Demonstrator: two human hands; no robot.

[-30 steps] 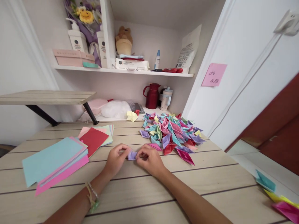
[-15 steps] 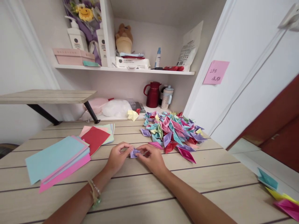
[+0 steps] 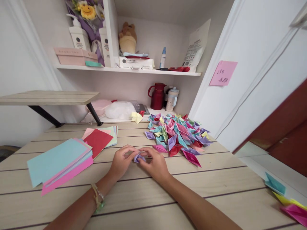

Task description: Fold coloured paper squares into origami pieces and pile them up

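Between my two hands is a small piece of folded purple paper [image 3: 139, 157], held just above or on the wooden table [image 3: 134, 198]; its lower part shows, and fingers cover the rest. My left hand [image 3: 123, 161] pinches its left side with thumb and forefinger. From the right, my right hand [image 3: 154, 163] grips the other side, thumb low and fingers curled over the top. Beyond my right hand lies a heap of folded paper boats [image 3: 177, 132] in many colours. A stack of coloured paper sheets [image 3: 57, 159], light blue on top, lies to the left of my left hand.
A red sheet [image 3: 98, 140] tops a second paper pile. A crumpled-looking yellow folded paper [image 3: 137, 117] lies near the back edge. A small raised shelf [image 3: 50, 97] stands at left. Behind are a red jug [image 3: 157, 96] and a cup [image 3: 172, 99]. More folded paper [image 3: 275, 183] sits at far right.
The purple paper has tilted slightly between my fingers, and my right thumb has shifted a little left and down along it. The heap and sheets stay as they were.
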